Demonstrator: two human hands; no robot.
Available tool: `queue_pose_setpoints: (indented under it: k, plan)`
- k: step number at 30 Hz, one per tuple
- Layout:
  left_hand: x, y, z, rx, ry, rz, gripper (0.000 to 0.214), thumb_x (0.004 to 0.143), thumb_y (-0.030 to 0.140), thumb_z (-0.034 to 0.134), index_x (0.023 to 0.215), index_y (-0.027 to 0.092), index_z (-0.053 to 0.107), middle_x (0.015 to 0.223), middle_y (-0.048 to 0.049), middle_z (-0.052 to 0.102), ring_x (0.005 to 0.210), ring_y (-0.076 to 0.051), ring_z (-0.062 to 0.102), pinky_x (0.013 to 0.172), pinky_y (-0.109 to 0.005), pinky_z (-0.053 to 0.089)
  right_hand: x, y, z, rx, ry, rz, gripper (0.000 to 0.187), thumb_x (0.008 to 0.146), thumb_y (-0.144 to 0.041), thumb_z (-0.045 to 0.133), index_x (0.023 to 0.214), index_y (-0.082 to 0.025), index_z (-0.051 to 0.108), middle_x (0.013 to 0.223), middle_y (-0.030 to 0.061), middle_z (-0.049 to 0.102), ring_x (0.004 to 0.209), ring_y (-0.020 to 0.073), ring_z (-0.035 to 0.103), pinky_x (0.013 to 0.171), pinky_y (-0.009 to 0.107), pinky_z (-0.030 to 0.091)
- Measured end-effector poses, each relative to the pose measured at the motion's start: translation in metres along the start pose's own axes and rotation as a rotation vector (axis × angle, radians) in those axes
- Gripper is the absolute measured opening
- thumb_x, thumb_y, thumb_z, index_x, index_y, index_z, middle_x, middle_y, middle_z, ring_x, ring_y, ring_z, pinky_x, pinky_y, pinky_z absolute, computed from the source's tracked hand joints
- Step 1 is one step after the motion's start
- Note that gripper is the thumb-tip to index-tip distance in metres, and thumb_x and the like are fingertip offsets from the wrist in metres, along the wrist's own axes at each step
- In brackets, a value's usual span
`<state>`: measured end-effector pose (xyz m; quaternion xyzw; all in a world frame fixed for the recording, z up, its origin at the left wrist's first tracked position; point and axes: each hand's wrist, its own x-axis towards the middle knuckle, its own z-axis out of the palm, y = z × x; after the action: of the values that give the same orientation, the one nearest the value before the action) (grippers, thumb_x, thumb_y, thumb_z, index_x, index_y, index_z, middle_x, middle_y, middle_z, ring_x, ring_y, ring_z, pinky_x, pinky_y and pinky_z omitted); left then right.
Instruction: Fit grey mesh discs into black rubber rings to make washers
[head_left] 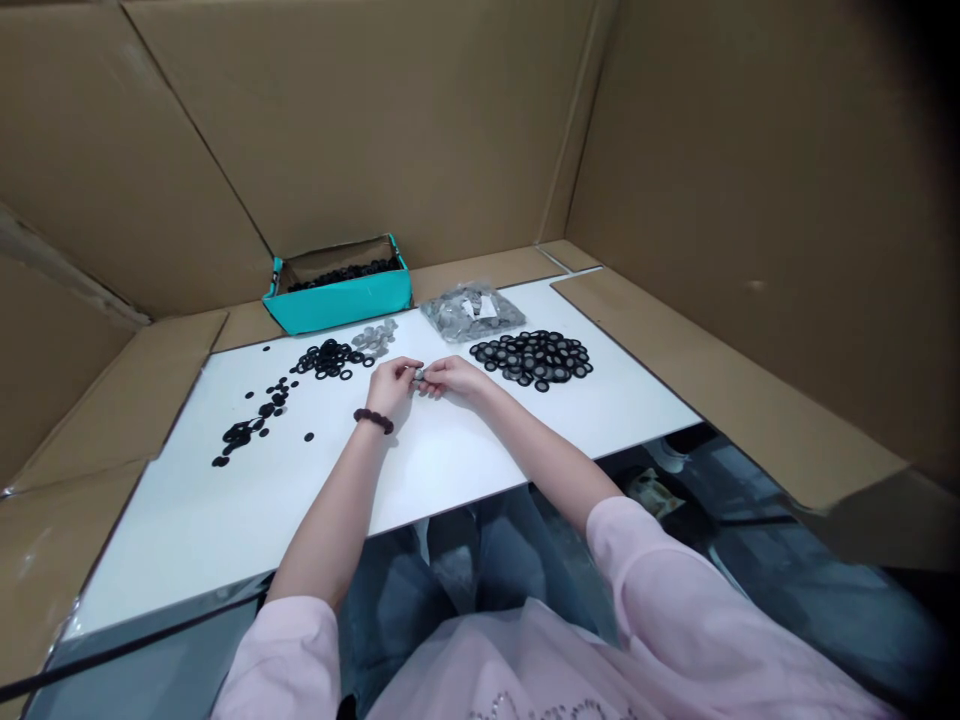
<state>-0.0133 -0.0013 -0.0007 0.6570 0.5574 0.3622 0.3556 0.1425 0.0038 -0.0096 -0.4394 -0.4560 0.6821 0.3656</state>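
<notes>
My left hand and my right hand meet over the middle of the white table, fingertips closed together. Between them they pinch a small grey disc, partly covered by the fingers. Just beyond my left hand lie a pile of black rings and a small heap of grey discs. Close to my right hand spreads a pile of black rings with grey centres. A clear bag of grey discs rests behind both hands.
A turquoise-sided box holding many black pieces stands at the back left. Small black discs lie scattered on the left of the white table. Cardboard walls enclose the back and sides.
</notes>
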Motion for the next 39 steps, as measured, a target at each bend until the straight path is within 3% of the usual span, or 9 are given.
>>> queue_pose_setpoints:
  k: [7,11,14,21,25,29,34,39]
  plan:
    - [0.001,0.001,-0.002,0.165,-0.025,0.102,0.01,0.073,0.019,0.055,0.076,0.017,0.064,0.072,-0.0026,0.067,0.068,-0.015,0.06,0.068,-0.026,0.048,0.0,0.0,-0.001,-0.089,-0.05,-0.007,0.017,0.082,-0.002,0.06,0.066,-0.009,0.061,0.054,0.0049,0.067,0.044,0.0081,0.057,0.044,0.016,0.046]
    - [0.002,0.001,-0.002,0.113,-0.11,0.119,0.016,0.074,0.022,0.052,0.078,0.017,0.067,0.07,-0.0032,0.068,0.068,-0.015,0.061,0.069,-0.027,0.048,0.001,0.001,0.0,-0.153,-0.061,-0.003,0.025,0.083,-0.002,0.059,0.06,-0.012,0.055,0.05,0.0039,0.064,0.042,0.0088,0.057,0.044,0.017,0.046]
    - [0.002,0.003,-0.005,0.012,-0.171,0.104,0.019,0.072,0.022,0.053,0.081,0.015,0.069,0.069,-0.0031,0.068,0.065,-0.015,0.061,0.066,-0.027,0.049,0.001,0.001,-0.002,-0.171,-0.074,-0.016,0.024,0.08,-0.006,0.065,0.06,-0.012,0.055,0.05,0.0037,0.064,0.042,0.0092,0.057,0.043,0.017,0.046]
    - [0.001,0.006,-0.01,-0.108,-0.144,-0.027,0.026,0.064,0.018,0.063,0.089,0.013,0.065,0.057,0.0016,0.062,0.051,-0.011,0.057,0.054,-0.023,0.045,0.003,0.006,-0.004,-0.228,-0.007,-0.118,0.016,0.074,-0.015,0.072,0.062,-0.01,0.063,0.054,0.0036,0.065,0.041,0.0071,0.052,0.042,0.017,0.041]
    - [-0.001,0.005,-0.009,-0.157,-0.184,-0.088,0.014,0.065,0.021,0.066,0.076,0.012,0.065,0.054,0.0002,0.061,0.048,-0.009,0.055,0.051,-0.022,0.043,0.001,0.006,-0.002,-0.336,0.041,-0.196,0.016,0.073,-0.011,0.068,0.058,-0.01,0.062,0.051,0.0018,0.063,0.039,0.0055,0.047,0.041,0.017,0.036]
    - [-0.002,0.005,-0.008,-0.105,-0.139,-0.147,0.011,0.065,0.023,0.068,0.063,0.014,0.061,0.047,0.0006,0.058,0.044,-0.008,0.05,0.046,-0.02,0.04,-0.004,0.003,0.0,-0.389,0.072,-0.214,0.013,0.072,-0.011,0.065,0.06,-0.011,0.064,0.052,0.0021,0.063,0.043,0.0067,0.05,0.045,0.017,0.039]
    - [0.0,0.005,-0.004,-0.099,-0.093,-0.236,0.013,0.067,0.025,0.069,0.066,0.014,0.062,0.053,-0.0011,0.062,0.045,-0.01,0.053,0.048,-0.023,0.043,-0.005,0.002,0.001,-0.411,0.204,-0.247,0.009,0.071,-0.009,0.064,0.063,-0.011,0.065,0.052,0.0022,0.063,0.048,0.0096,0.057,0.049,0.018,0.041]
    - [-0.002,0.005,0.01,-0.185,0.074,-0.236,0.009,0.074,0.021,0.061,0.076,0.012,0.062,0.064,-0.0049,0.067,0.059,-0.014,0.063,0.062,-0.028,0.052,0.002,0.006,0.009,-0.182,0.264,-0.17,0.016,0.074,-0.007,0.064,0.06,-0.012,0.059,0.049,0.0008,0.059,0.043,0.0087,0.054,0.046,0.018,0.044]
